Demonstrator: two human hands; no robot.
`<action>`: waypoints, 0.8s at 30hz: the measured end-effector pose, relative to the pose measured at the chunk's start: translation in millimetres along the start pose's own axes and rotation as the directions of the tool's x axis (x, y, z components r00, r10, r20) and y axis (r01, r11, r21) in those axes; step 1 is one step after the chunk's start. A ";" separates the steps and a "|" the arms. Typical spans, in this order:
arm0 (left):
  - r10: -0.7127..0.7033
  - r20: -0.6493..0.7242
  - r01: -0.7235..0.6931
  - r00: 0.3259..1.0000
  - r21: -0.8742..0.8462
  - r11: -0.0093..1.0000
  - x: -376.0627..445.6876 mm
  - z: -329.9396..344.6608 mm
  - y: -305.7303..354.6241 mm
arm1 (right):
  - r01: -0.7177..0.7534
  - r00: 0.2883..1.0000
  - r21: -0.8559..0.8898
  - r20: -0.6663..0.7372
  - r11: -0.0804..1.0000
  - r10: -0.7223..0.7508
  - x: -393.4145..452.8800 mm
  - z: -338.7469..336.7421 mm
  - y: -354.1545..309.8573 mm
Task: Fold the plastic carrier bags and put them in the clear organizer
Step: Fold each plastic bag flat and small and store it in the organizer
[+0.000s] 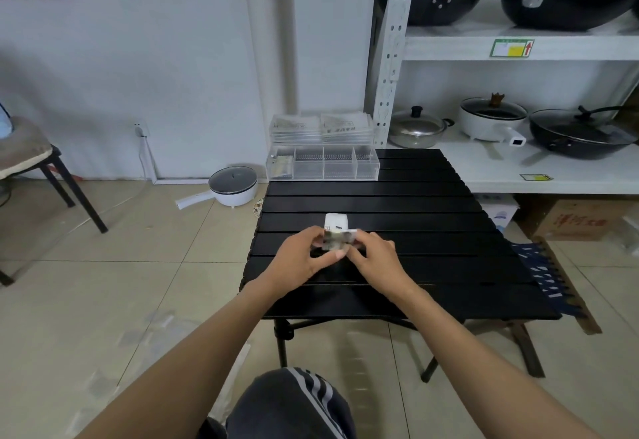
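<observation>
the folded carrier bag (337, 240) is a small, flat packet pinched between both hands just above the tabletop (397, 196), near the middle of its front half. it looks very light, thin and soft, probably slick, so the folds will likely spring open unless they are pinched across the layers at both short ends, which is where the fingers sit. its long axis runs left to right, parallel to the front edge of the tabletop. the left hand (304, 257) grips the left end and the right hand (375, 255) grips the right end, fingers curled, the two hands close together. just behind them a white folded bag (336, 222) lies flat on the tabletop, its long axis pointing toward the back edge. the clear organizer (323, 162) stands at the back left corner, one packet in its leftmost compartment.
</observation>
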State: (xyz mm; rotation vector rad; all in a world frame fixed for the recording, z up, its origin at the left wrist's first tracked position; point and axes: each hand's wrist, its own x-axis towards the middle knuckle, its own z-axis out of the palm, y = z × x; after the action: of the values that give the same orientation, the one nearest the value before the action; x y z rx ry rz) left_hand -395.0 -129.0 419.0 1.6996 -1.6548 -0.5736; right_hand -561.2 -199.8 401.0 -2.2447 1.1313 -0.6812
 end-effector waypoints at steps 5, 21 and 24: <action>-0.168 -0.200 0.139 0.965 -0.152 0.979 13.3 10.8 0.2 | -0.141 0.983 0.049 -0.113 0.989 0.145 12.1 9.7 -4.5; -0.301 -0.261 0.310 0.917 -0.008 0.951 46.3 21.1 -0.4 | -0.241 0.945 -0.131 -0.258 0.962 0.202 22.9 25.5 -15.6; -0.285 -0.244 0.299 0.927 0.022 0.954 50.0 20.0 0.3 | -0.248 0.945 -0.160 -0.256 0.955 0.203 22.3 25.3 -16.2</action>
State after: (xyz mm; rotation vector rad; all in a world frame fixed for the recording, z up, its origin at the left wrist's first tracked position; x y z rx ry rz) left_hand -405.2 -181.5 413.3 1.9915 -1.2697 -0.4399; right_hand -524.3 -204.2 397.4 -2.1789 1.6059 -0.7891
